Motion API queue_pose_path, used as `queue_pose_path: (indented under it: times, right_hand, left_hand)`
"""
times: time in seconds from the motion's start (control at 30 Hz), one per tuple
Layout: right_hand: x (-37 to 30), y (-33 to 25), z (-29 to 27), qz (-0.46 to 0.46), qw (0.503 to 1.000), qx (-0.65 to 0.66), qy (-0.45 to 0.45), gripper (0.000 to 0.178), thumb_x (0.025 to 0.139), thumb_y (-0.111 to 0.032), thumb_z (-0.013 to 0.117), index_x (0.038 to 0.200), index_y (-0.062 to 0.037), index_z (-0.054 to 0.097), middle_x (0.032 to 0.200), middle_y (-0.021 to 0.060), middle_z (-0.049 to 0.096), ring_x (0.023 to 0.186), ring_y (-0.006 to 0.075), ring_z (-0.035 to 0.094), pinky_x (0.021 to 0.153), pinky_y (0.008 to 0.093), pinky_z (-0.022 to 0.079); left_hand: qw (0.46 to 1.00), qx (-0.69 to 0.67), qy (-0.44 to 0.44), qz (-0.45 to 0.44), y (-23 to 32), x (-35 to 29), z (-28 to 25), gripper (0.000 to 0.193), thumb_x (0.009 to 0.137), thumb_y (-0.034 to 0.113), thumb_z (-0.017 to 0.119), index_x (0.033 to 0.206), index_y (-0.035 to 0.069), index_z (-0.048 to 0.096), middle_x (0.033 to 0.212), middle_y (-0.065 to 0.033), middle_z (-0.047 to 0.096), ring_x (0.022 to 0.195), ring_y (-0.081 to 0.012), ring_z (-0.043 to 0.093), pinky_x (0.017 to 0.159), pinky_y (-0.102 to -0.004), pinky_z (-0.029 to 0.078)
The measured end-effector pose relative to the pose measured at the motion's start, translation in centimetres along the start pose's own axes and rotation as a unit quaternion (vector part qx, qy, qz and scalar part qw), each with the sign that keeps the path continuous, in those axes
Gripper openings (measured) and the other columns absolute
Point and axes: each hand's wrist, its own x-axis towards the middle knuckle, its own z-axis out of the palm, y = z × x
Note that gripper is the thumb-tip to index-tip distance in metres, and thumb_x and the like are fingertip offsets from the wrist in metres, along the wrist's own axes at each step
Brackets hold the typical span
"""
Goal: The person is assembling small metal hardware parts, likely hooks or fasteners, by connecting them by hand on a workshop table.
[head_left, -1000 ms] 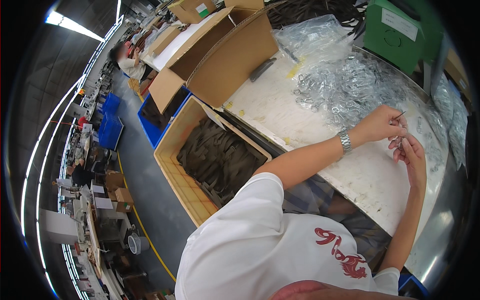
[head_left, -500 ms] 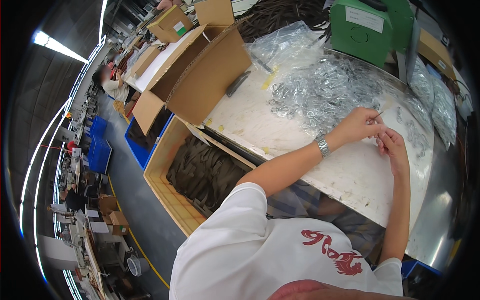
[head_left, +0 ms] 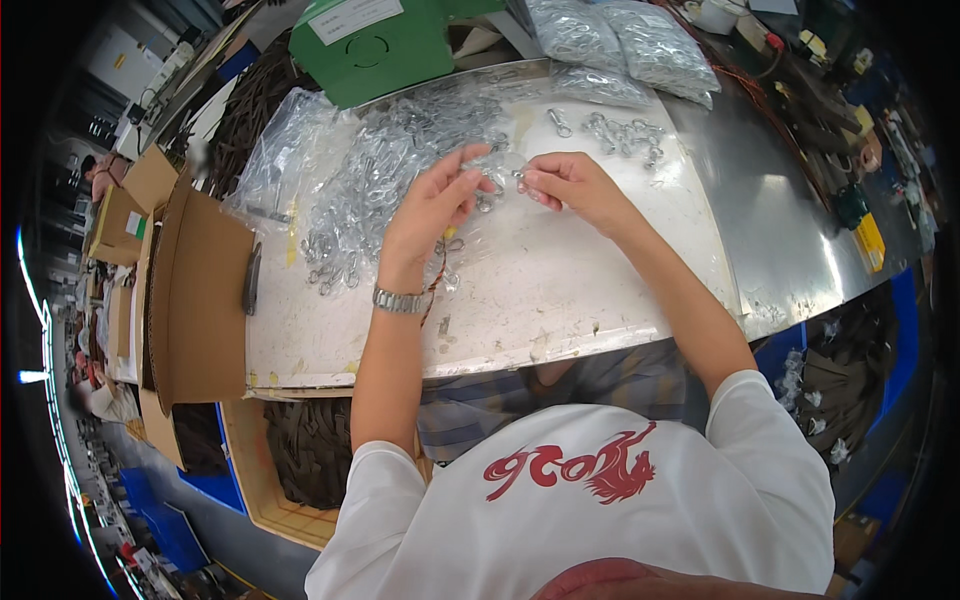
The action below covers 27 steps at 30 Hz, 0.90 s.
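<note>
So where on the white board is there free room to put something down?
Bare patch: the near part of the white board, between the left hand, the right hand and the front edge. Also the steel table at right. Crowded: the pile of metal clips at left.

A pale worktop lies on a shiny metal table, with open cardboard boxes to its left, a green box at the back, and a grey workshop floor below.

A green box stands behind the worktable, open cardboard cartons at left
</note>
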Motion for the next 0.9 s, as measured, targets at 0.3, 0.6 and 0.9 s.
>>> queue_pose_path:
  times: [0.3, 0.6, 0.9]
  right_hand:
    - [-0.6, 0.8, 1.1, -0.041, 0.993, -0.076, 0.076, 0.021, 0.102, -0.012, 0.058, 0.089, 0.0004, 0.069, 0.072, 0.0003, 0.062, 0.066, 0.0085, 0.054, 0.062, 0.0273, 0.044]
    - [-0.9, 1.2, 1.9, -0.058, 0.988, -0.118, 0.076, 0.018, 0.105, -0.013, 0.057, 0.098, 0.0000, 0.067, 0.073, 0.0011, 0.062, 0.067, 0.0082, 0.055, 0.063, 0.0269, 0.046]
    - [-0.7, 0.5, 0.5, 0.076, 0.979, 0.189, -0.032, 0.020, 0.109, -0.022, 0.058, 0.099, -0.0052, 0.063, 0.080, -0.0053, 0.056, 0.062, 0.0044, 0.045, 0.059, 0.0218, 0.042]
  left_hand:
    - [0.979, 0.078, -0.187, -0.012, -0.7, -0.4, 1.9, 0.044, 0.108, 0.011, 0.050, 0.151, 0.003, 0.054, 0.096, -0.0047, 0.075, 0.070, -0.0043, 0.050, 0.064, -0.0199, 0.043]
    - [0.990, 0.086, -0.104, -0.041, -2.3, -0.2, 3.3, 0.039, 0.107, 0.010, 0.052, 0.145, 0.002, 0.060, 0.090, -0.0054, 0.075, 0.062, -0.0044, 0.052, 0.057, -0.0212, 0.042]
    - [0.993, 0.099, -0.060, 0.003, -1.5, -0.1, 2.5, 0.042, 0.107, 0.011, 0.054, 0.148, 0.000, 0.057, 0.084, -0.0050, 0.072, 0.061, -0.0042, 0.049, 0.055, -0.0209, 0.040]
